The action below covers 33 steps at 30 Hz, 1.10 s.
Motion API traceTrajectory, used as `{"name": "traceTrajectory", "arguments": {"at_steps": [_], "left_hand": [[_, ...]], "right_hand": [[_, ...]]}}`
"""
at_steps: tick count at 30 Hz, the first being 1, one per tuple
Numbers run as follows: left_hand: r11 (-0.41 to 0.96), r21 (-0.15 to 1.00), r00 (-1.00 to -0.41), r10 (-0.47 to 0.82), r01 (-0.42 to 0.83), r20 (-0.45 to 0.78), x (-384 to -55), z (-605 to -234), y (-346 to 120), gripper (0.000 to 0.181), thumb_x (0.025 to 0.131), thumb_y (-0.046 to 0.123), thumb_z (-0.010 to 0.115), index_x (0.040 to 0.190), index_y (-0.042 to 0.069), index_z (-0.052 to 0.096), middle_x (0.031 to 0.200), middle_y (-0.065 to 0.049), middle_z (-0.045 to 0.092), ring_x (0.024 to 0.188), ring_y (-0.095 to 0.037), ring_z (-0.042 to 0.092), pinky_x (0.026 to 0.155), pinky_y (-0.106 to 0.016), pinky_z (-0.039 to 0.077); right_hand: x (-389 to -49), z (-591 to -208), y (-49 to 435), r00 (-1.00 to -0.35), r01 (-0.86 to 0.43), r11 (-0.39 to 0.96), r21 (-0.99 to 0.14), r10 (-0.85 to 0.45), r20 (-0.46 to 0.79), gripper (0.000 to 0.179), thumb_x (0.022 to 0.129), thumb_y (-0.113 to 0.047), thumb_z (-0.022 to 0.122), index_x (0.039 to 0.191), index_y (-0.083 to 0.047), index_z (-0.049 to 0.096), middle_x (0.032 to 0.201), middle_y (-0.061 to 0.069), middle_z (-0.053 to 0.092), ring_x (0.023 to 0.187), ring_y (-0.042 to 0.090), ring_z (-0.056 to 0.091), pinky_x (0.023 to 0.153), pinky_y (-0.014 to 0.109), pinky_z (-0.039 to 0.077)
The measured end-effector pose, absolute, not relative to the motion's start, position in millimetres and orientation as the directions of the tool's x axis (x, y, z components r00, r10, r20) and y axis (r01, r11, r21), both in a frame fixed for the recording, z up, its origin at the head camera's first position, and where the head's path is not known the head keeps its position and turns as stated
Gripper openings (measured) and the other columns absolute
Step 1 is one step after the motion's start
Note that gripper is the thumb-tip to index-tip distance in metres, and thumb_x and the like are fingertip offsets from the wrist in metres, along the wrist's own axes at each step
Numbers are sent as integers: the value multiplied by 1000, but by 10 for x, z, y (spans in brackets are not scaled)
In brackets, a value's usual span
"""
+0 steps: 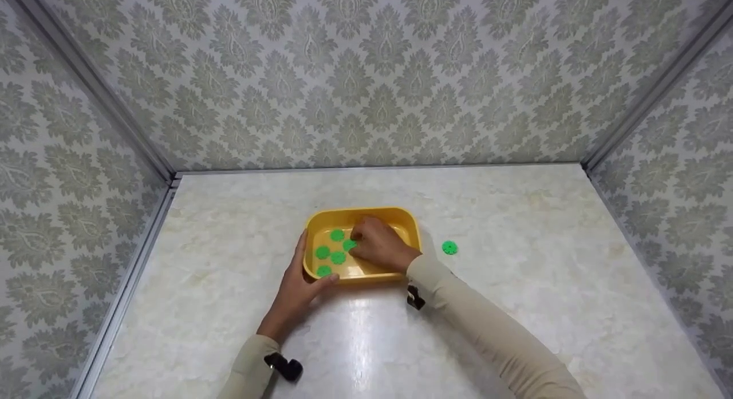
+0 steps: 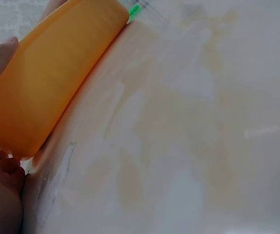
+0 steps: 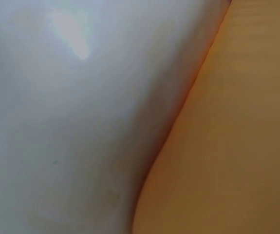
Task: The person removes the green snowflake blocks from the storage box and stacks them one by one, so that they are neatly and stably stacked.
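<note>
A yellow plastic basin [image 1: 409, 221] rests on the table with several green notched discs [image 1: 323, 252] lying flat toward its left end. My left hand [image 1: 295, 290] grips that end, thumb on the front rim and fingers along the left side. In the left wrist view, the thumb and curled fingertips hold the basin's wall [image 2: 52, 73] from both sides. My right hand [image 1: 381, 244] reaches inside, fingers bent down, with one green disc [image 1: 349, 245] between finger and thumb, partly covered by them. Only the basin's outer wall [image 3: 227, 146] and table show in the right wrist view; the hand is out of sight there.
One more loose green disc [image 1: 449, 248] lies on the table to the right of the basin. The pale marbled tabletop [image 1: 515, 216] is bordered by patterned wall panels [image 1: 383, 101] at the back and both sides. Dark wrist cameras [image 1: 283, 367] sit on both sleeves.
</note>
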<state>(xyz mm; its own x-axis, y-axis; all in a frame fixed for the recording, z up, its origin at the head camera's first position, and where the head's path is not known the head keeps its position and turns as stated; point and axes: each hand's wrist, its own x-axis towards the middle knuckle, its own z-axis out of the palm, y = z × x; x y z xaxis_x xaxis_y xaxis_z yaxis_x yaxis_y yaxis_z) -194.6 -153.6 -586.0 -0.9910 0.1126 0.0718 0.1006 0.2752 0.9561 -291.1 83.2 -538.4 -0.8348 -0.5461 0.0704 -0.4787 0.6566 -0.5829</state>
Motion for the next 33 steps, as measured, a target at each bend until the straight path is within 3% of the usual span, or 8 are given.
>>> {"name": "traceTrajectory", "arguments": {"at_steps": [7, 14, 22, 29, 33], "left_hand": [[265, 960, -992, 113, 90, 61, -1944, -5856, -1539, 119, 94, 29, 91, 179, 31, 8, 183, -2, 19, 162, -24, 31, 130, -51, 27], [261, 962, -992, 112, 84, 56, -1940, -5846, -1526, 120, 94, 27, 92, 179, 28, 7, 183, -2, 19, 161, -24, 32, 130, -50, 27], [259, 962, -992, 117, 85, 56, -1950, -5869, -1531, 120, 94, 27, 91, 179, 30, 7, 183, -2, 19, 160, -23, 33, 130, -50, 28], [238, 967, -991, 115, 95, 69, -1944, -5870, -1532, 120, 93, 24, 92, 179, 35, 8, 181, 0, 24, 152, -24, 45, 123, -50, 38], [250, 964, -992, 113, 87, 61, -1939, -5866, -1523, 120, 94, 27, 91, 179, 35, 8, 182, 1, 22, 156, -21, 40, 126, -49, 34]], "right_hand": [[-2893, -5368, 882, -847, -436, 648, -624, -530, 42, 22, 90, -20, 86, 106, -5, 82, 102, 3, 68, 94, 20, 62, 87, 39, 56], [-2824, -5294, 987, -852, -407, 635, -657, -522, 23, 32, 94, -24, 86, 117, -4, 80, 112, 3, 69, 103, 20, 65, 95, 40, 57], [-2722, -5188, 1072, -835, -459, 616, -641, -545, 75, 32, 97, -25, 86, 119, -3, 78, 117, 10, 70, 108, 27, 66, 98, 42, 56], [-2677, -5138, 1120, -808, -526, 593, -609, -572, 141, 31, 96, -23, 86, 116, -1, 79, 113, 14, 71, 109, 31, 67, 97, 43, 56], [-2639, -5108, 1158, -796, -550, 579, -602, -581, 169, 30, 95, -22, 86, 117, -2, 79, 113, 13, 71, 107, 29, 67, 95, 43, 57]]}}
